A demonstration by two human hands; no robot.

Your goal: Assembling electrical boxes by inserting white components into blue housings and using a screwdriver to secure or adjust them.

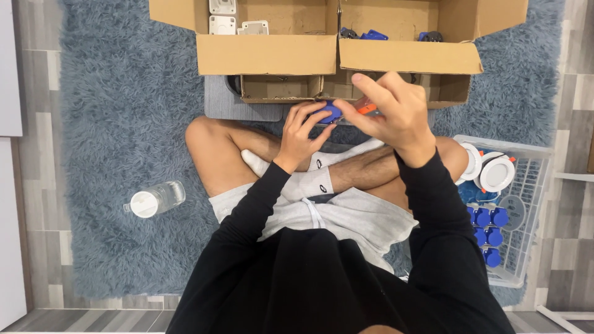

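Blue plastic shows between the fingers of the left hand (301, 133), which curls closed around a small round blue part (331, 112), thumb and fingertips pressing on it. The right hand (393, 111) meets it from the other side, its fingers pinched shut on an orange-handled tool (366, 107) whose tip touches the blue part; most of the tool is hidden under the hand, so its kind cannot be told. Both hands hover just in front of the cardboard box (337, 54), above the person's crossed legs.

The box stands open on a shaggy grey-blue rug (117, 111), its front flaps folded down toward the hands. Inside the box, at its left, lie white square fittings (222, 23); at its right, more blue parts (373, 35). Below the box's front flaps sits a lower cardboard tray (281, 88), resting partly on a grey mat (223, 102).

Right of the box, beside the person's knee, stands a white wire basket (532, 179) holding white round fittings (497, 174) and a row of blue round caps (489, 226). Well left of the box, a clear water bottle (154, 200) with a white cap lies on its side on the rug.
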